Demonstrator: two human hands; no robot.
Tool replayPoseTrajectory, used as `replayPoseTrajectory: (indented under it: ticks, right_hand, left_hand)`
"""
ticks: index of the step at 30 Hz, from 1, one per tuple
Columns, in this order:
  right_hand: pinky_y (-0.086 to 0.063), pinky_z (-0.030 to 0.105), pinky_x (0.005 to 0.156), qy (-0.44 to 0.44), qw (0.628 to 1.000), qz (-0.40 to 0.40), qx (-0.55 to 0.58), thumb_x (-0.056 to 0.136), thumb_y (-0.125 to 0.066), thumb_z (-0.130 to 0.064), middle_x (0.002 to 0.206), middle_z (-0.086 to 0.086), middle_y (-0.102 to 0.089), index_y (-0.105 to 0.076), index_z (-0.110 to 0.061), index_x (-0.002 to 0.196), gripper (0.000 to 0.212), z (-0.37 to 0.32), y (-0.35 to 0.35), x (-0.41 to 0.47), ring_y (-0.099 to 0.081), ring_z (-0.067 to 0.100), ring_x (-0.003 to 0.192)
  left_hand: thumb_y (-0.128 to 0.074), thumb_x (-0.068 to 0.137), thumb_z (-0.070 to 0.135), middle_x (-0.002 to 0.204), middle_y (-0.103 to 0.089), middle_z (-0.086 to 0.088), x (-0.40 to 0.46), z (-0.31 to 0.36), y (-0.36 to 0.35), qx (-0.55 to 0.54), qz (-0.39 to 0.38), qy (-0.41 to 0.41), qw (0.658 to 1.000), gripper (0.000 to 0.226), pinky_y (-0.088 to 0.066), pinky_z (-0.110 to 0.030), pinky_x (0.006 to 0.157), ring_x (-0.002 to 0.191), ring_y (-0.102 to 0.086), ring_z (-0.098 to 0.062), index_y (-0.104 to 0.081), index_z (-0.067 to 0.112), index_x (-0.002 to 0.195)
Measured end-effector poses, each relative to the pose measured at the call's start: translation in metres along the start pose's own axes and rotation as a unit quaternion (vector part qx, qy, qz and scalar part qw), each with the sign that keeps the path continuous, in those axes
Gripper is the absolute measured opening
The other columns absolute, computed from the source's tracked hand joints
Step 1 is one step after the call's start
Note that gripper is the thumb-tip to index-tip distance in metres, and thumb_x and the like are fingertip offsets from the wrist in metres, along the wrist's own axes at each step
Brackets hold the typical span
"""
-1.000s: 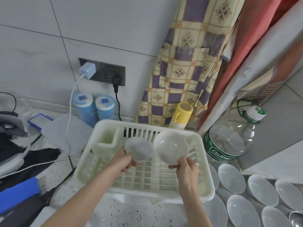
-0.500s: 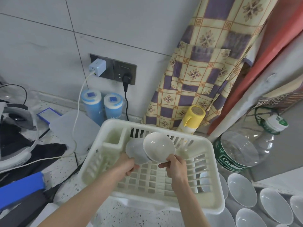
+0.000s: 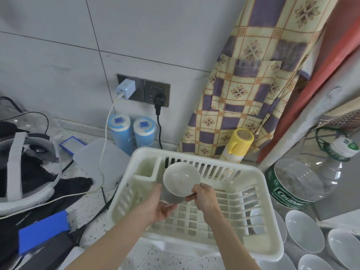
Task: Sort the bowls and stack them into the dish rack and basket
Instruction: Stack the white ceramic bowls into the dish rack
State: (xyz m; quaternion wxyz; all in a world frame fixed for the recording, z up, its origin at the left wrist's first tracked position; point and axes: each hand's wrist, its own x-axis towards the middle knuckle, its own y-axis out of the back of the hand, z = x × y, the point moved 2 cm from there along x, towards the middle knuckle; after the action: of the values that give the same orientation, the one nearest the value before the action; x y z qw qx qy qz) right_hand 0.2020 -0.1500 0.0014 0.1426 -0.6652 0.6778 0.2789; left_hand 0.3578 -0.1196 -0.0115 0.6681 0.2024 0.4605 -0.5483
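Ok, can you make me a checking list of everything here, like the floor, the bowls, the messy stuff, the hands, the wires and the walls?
Surface: speckled counter.
Job's things: white dish rack; upper bowl over lower bowl; loose bowls right of the rack.
Clutter: two blue canisters, yellow-capped bottle, water jug.
Grippers: left hand holds the lower bowl; right hand holds the upper.
Cables: white charger cable, black cord.
Surroundings: tiled wall, patterned cloth.
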Motion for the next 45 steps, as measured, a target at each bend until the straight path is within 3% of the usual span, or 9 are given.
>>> replayPoseTrajectory:
  ticks: [3, 5, 8, 12, 16, 23, 35, 40, 45]
  right_hand:
    - [-0.029, 0.021, 0.042, 0.012, 0.999, -0.005, -0.053, 0.084, -0.045, -0.007, 0.061, 0.012, -0.071, -0.059, -0.007, 0.081, 0.015, 0.002, -0.004, 0.002, -0.036, 0.009, 0.040]
    - [-0.032, 0.022, 0.049, 0.018, 0.997, -0.008, -0.074, 0.085, -0.046, -0.008, 0.061, 0.009, -0.070, -0.061, -0.007, 0.087, 0.015, 0.004, -0.006, 0.003, -0.042, 0.006, 0.042]
    - [-0.033, 0.024, 0.053, 0.012, 0.996, -0.016, -0.088, 0.085, -0.047, -0.009, 0.062, 0.008, -0.070, -0.060, -0.004, 0.101, 0.022, 0.008, -0.009, 0.004, -0.046, 0.008, 0.048]
    - [-0.036, 0.027, 0.057, 0.027, 0.993, -0.022, -0.110, 0.085, -0.046, -0.007, 0.060, 0.006, -0.066, -0.062, -0.003, 0.098, 0.021, 0.011, -0.013, 0.002, -0.054, 0.012, 0.056]
    - [-0.034, 0.024, 0.053, 0.036, 0.994, -0.020, -0.097, 0.085, -0.048, -0.006, 0.061, 0.004, -0.063, -0.062, -0.007, 0.096, 0.018, 0.014, -0.012, 0.002, -0.052, 0.011, 0.054]
    - [-0.031, 0.024, 0.046, -0.019, 0.997, -0.010, -0.069, 0.088, -0.047, -0.016, 0.065, 0.004, -0.065, -0.046, -0.022, 0.119, 0.031, 0.022, -0.015, 0.006, -0.042, 0.013, 0.049]
    - [-0.022, 0.017, 0.036, -0.066, 0.996, -0.054, 0.013, 0.090, -0.045, -0.017, 0.073, 0.011, -0.071, -0.056, -0.016, 0.106, 0.020, 0.030, -0.024, 0.004, -0.036, 0.011, 0.036]
    - [-0.023, 0.016, 0.035, -0.075, 0.996, -0.045, -0.004, 0.093, -0.046, -0.028, 0.080, 0.010, -0.073, -0.052, -0.021, 0.105, 0.015, 0.022, -0.021, -0.010, -0.036, 0.010, 0.036]
    - [-0.026, 0.019, 0.035, -0.010, 0.999, -0.013, 0.030, 0.095, -0.051, -0.033, 0.089, 0.007, -0.074, -0.045, -0.019, 0.133, 0.042, 0.014, -0.003, -0.043, -0.040, 0.008, 0.039]
  left_hand:
    - [-0.043, 0.098, 0.044, 0.112, -0.061, -0.028, -0.002, -0.001, 0.003, 0.053, 0.029, -0.021, 0.998, 0.040, -0.039, -0.025, 0.043, 0.061, -0.064, -0.026, -0.048, 0.010, 0.117]
    - [-0.040, 0.100, 0.044, 0.110, -0.061, -0.028, -0.003, -0.001, 0.005, 0.080, 0.040, -0.028, 0.996, 0.040, -0.038, -0.025, 0.042, 0.054, -0.062, -0.024, -0.045, 0.009, 0.119]
    - [-0.040, 0.101, 0.035, 0.092, -0.066, -0.024, -0.003, -0.001, 0.005, 0.091, 0.037, -0.030, 0.995, 0.031, -0.036, -0.023, 0.041, 0.050, -0.058, -0.021, -0.050, 0.006, 0.111]
    - [-0.043, 0.099, 0.016, 0.068, -0.061, -0.013, 0.001, -0.003, 0.001, 0.086, 0.046, -0.037, 0.994, 0.013, -0.032, -0.019, 0.041, 0.047, -0.054, -0.017, -0.052, 0.010, 0.092]
    - [-0.041, 0.096, 0.006, 0.068, -0.060, -0.012, 0.006, -0.006, -0.001, 0.088, 0.064, -0.052, 0.993, 0.015, -0.029, -0.013, 0.036, 0.032, -0.051, -0.009, -0.053, 0.012, 0.090]
    - [-0.039, 0.095, 0.001, 0.072, -0.061, -0.015, 0.006, -0.005, 0.001, 0.086, 0.071, -0.080, 0.991, 0.019, -0.026, -0.017, 0.036, 0.031, -0.048, -0.007, -0.054, 0.011, 0.091]
    - [-0.049, 0.094, 0.008, 0.076, -0.059, -0.014, -0.004, -0.006, 0.003, -0.005, 0.017, -0.030, 0.999, 0.006, -0.036, -0.018, 0.036, 0.056, -0.052, -0.016, -0.053, 0.007, 0.098]
    - [-0.051, 0.094, 0.010, 0.080, -0.064, -0.018, -0.022, -0.002, 0.004, -0.015, -0.019, -0.026, 0.999, 0.010, -0.041, -0.024, 0.041, 0.059, -0.061, -0.020, -0.050, 0.007, 0.104]
    - [-0.053, 0.093, 0.007, 0.097, -0.059, -0.021, -0.046, -0.005, 0.008, -0.036, -0.029, -0.064, 0.997, 0.013, -0.038, -0.026, 0.047, 0.063, -0.062, -0.021, -0.046, 0.010, 0.104]
